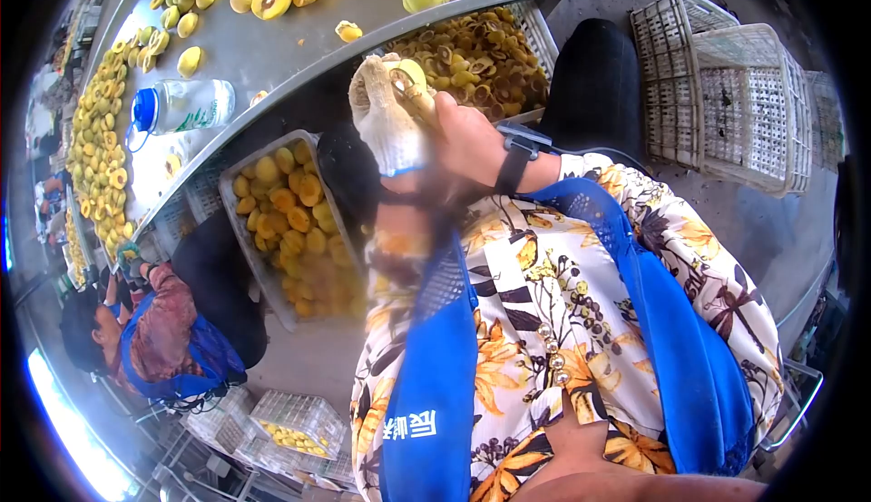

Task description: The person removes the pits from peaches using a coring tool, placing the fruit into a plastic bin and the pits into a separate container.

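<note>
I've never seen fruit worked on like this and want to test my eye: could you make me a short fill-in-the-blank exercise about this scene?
1. The left hand, by the yellow fruit, wears a pale ____.
2. The clear bottle lying on the metal table has a ____ cap.
3. A black strap circles the wearer's ____ wrist.

Missing words: glove; blue; right.

White shirt [535, 266] with orange-and-dark floral print, bright blue vest [689, 348].
White glove [388, 125] stained tan; yellow fruit [98, 143] along the grey table's [272, 44] left edge; blue bottle cap [144, 110].
</note>
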The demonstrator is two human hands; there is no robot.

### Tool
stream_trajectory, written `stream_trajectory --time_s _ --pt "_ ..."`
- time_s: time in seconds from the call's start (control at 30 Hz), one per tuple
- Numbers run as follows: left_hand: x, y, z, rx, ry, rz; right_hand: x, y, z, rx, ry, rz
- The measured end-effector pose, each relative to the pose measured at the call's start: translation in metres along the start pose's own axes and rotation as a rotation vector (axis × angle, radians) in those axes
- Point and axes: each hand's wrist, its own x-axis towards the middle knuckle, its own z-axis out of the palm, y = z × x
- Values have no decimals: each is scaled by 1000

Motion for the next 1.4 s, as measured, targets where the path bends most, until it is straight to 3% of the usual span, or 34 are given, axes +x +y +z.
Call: stream_trajectory --time_s 0.27,0.4,0.67,0.73,0.77,0.83,0.97,1.07,1.3,1.4 --pt "-7 -4 9 139 -39 79 1 8 5 14 48 88" --pt "-6 -4 7 198 32 71 1 5 -2 36 -91 139" --pt "17 17 -18 261 -113 -242 5 -2 -10 36 -266 226" --pt "9 20 -9 148 -95 -248 2 6 2 15 -134 134" --pt "7 10 -5 40 32 -210 1 9 8 6 -67 88" --pt "5 -6 -4 61 79 -90 2 10 9 17 -24 74" --pt "3 -10 -6 -78 -32 14 5 14 10 20 15 35" --pt "2 -11 -6 7 -52 0 7 15 7 18 60 10" --pt "2 -14 0 165 41 30 7 10 0 -4 -106 160" --pt "9 -10 -8 225 20 -90 7 12 -3 -23 -186 191"
